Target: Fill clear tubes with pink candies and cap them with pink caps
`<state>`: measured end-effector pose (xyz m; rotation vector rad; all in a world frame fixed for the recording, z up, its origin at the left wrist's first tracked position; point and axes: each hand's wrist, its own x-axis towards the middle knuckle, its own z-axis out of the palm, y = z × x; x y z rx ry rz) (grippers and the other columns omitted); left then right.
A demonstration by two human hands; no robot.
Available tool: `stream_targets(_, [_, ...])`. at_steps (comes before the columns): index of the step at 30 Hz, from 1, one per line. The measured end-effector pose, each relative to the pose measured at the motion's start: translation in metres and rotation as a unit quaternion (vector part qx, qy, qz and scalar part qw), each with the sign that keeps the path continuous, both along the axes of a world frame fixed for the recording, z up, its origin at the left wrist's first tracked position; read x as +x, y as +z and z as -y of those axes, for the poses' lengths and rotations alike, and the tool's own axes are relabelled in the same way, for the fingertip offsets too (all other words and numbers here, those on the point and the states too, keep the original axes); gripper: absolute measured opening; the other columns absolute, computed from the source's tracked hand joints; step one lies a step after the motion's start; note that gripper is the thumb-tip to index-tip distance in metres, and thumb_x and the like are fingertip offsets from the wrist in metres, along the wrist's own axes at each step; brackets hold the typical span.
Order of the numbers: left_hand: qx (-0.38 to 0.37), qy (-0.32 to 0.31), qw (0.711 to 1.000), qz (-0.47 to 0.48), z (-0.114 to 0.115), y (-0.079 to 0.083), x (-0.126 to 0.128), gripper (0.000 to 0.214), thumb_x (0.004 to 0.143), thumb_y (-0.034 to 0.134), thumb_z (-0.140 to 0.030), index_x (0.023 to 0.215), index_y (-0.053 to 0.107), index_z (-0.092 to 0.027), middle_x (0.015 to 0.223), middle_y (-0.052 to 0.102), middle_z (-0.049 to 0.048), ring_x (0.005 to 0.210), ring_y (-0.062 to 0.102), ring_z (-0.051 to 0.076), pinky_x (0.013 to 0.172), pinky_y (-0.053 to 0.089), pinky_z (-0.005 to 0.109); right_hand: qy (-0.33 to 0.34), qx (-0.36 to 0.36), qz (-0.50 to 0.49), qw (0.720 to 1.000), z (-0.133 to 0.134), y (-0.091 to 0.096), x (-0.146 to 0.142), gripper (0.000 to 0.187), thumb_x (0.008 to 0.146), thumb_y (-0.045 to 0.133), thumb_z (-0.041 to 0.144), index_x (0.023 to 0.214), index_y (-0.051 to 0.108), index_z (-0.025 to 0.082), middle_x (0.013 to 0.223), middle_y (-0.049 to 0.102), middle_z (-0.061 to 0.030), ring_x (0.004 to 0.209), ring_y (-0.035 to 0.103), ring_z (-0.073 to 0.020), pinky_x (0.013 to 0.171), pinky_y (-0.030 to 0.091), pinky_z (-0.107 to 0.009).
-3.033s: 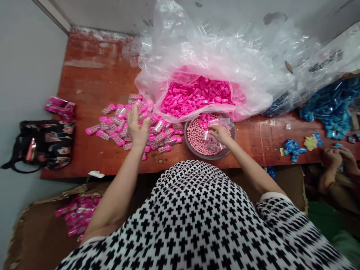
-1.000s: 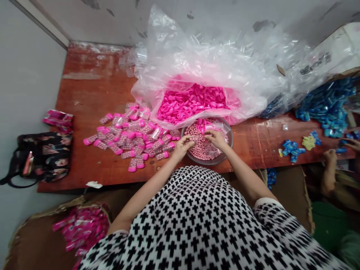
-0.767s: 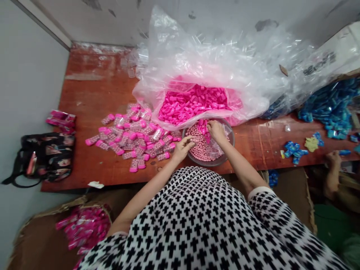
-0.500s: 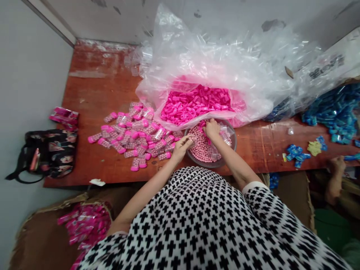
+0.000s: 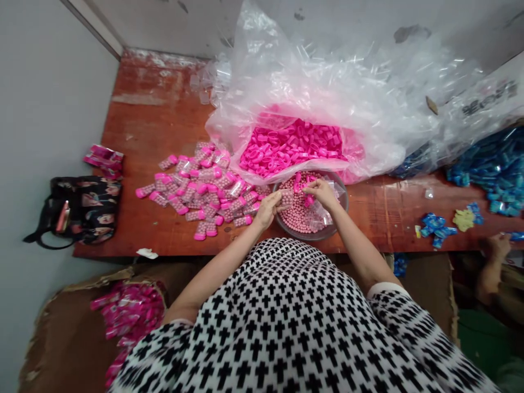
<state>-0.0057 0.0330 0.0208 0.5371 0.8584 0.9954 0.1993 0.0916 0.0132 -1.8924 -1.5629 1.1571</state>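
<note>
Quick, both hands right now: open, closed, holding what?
Left hand: closed on a clear container.
Right hand: over the bowl, at the pink caps; can't tell whether it grips one.

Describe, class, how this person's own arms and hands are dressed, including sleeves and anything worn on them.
The left hand and right hand are ungloved, with no watch or bracelet visible. Both sleeves are short, patterned with black crosses on white and edged with a plain white cuff. Rings are too small to judge.
</note>
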Motion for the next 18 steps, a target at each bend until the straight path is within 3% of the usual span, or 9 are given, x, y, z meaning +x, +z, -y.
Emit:
stream_targets(3, [0.038,-0.021,0.997,-0.067,0.001,-0.005,0.007,0.043,0.069,0.069,-0.039,0.106,0.065,-0.017,0.110,0.067,0.0075,0.090,0.064,0.019,0.084,0.052,0.037,-0.001,-0.033,-0.138,0.990,0.012,0.013,0.001,0.034,0.067,0.064,0.048,0.079,0.054,0.018,0.062,0.056,0.0031,0.051,0.050,-0.0110,0.051,0.041,-0.024])
stream_targets(6, [0.120,-0.049,0.975,-0.178,0.001,-0.008,0.013,0.041,0.072,0.066,-0.038,0.106,0.066,-0.016,0.108,0.068,0.0075,0.096,0.063,0.022,0.089,0.049,0.038,0.044,-0.001,-0.249,0.968,0.020,0.030,-0.002,0.039,0.063,0.073,0.044,0.089,0.057,0.020,0.073,0.060,0.0023,0.061,0.054,-0.0117,0.057,0.043,-0.024])
stream_targets(9, [0.208,-0.061,0.937,-0.275,0.001,-0.006,0.014,0.034,0.077,0.061,-0.034,0.106,0.067,-0.016,0.106,0.069,0.0074,0.099,0.063,0.021,0.091,0.047,0.037,0.156,0.100,-0.162,0.969,0.025,0.045,-0.005,0.034,0.067,0.074,0.040,0.092,0.062,0.020,0.085,0.063,-0.0013,0.072,0.054,-0.0139,0.068,0.044,-0.028])
stream_targets(12, [0.277,-0.075,0.903,-0.321,0.001,-0.001,0.012,0.029,0.080,0.059,-0.030,0.105,0.068,-0.017,0.104,0.070,0.0071,0.095,0.064,0.020,0.088,0.048,0.035,0.249,0.168,-0.058,0.952,0.028,0.053,-0.004,0.030,0.073,0.070,0.039,0.093,0.063,0.019,0.087,0.064,-0.0041,0.072,0.053,-0.0148,0.069,0.042,-0.029])
stream_targets(15, [0.310,-0.078,0.884,-0.342,0.002,0.002,0.009,0.027,0.081,0.059,-0.029,0.104,0.069,-0.018,0.102,0.071,0.0074,0.094,0.065,0.020,0.086,0.049,0.035,0.289,0.187,-0.026,0.938,0.030,0.054,-0.001,0.030,0.077,0.066,0.041,0.096,0.063,0.018,0.087,0.065,-0.0057,0.071,0.055,-0.0149,0.066,0.043,-0.028])
stream_targets(18, [0.312,-0.077,0.886,-0.333,0.003,0.003,0.007,0.028,0.082,0.058,-0.030,0.105,0.068,-0.018,0.101,0.071,0.0079,0.093,0.065,0.020,0.085,0.049,0.034,0.289,0.193,-0.029,0.937,0.033,0.054,0.002,0.028,0.081,0.061,0.041,0.099,0.063,0.020,0.086,0.066,-0.0048,0.071,0.057,-0.0146,0.066,0.044,-0.027])
